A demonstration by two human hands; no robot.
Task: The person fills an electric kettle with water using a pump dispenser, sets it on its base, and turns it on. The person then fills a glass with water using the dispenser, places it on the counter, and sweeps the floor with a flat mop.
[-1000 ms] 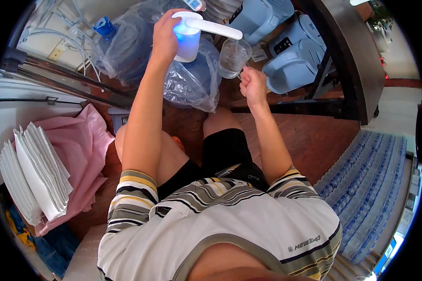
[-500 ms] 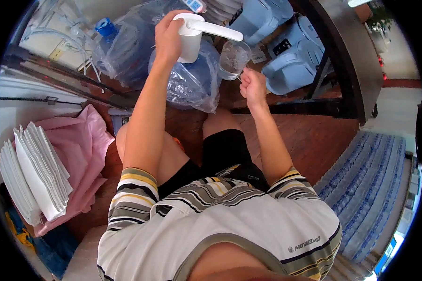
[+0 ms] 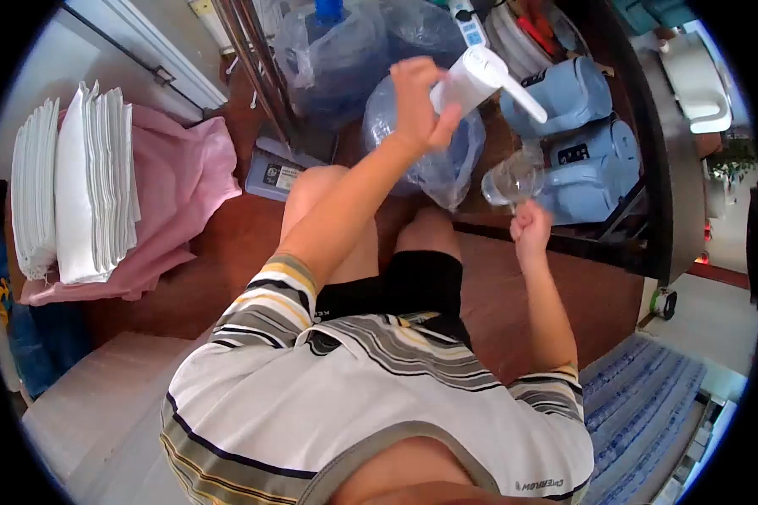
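My left hand [image 3: 425, 105] is at the lower side of a white long-handled plastic cup [image 3: 472, 80], thumb and fingers on either side of it. The cup leans, its handle pointing right and down; the fingers are slightly blurred. My right hand [image 3: 531, 225] is closed in a fist at the handle of a clear glass mug [image 3: 512, 180], lower and to the right. Whether the mug holds water I cannot tell. Below the white cup stands a large blue water bottle [image 3: 467, 156] wrapped in clear plastic. Light blue pitchers [image 3: 594, 181] stand just right of the mug.
Another plastic-wrapped water bottle [image 3: 324, 59] stands behind. A dark table [image 3: 669, 168] rises at the right, with a white pitcher [image 3: 697, 80] on it. Folded white cloths [image 3: 97, 185] lie on pink fabric [image 3: 181, 177] at the left. A grey-blue box [image 3: 274, 172] sits near my left knee.
The view has turned, and both hands appear further right. The white cup is tilted more, and the fingers of my left hand look more spread. The glass mug remains in my right hand.
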